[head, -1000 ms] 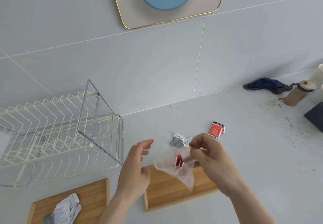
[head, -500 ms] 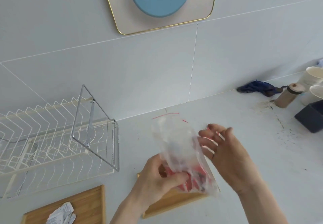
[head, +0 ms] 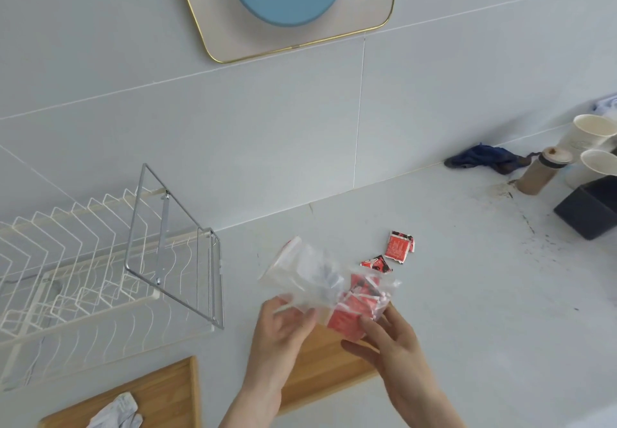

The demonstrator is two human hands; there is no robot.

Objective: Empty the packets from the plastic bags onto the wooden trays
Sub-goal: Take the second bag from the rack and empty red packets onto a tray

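While the clear plastic bag [head: 310, 274] hangs crumpled between my hands above the counter [head: 467, 294], its red packets [head: 354, 307] bunch at the right end, blurred through the film so I cannot count them. My left hand [head: 283, 327] pinches the bag's lower left edge, though motion blur hides exactly how the fingers lie. My right hand [head: 390, 337] curls its fingers under the packet-filled end, holding it. Below the bag sits a wooden tray [head: 320, 371], mostly hidden by my wrists. Two loose red packets [head: 397, 247] lie on the counter just beyond the bag. A second wooden tray [head: 160, 391] at lower left is cut off by the frame, with pale packets [head: 120, 414] on it, only partly in view. A wire dish rack [head: 100, 267] stands to the left; paper cups [head: 591, 137], a bottle [head: 541, 174] and a dark box [head: 591, 207] crowd the right edge.
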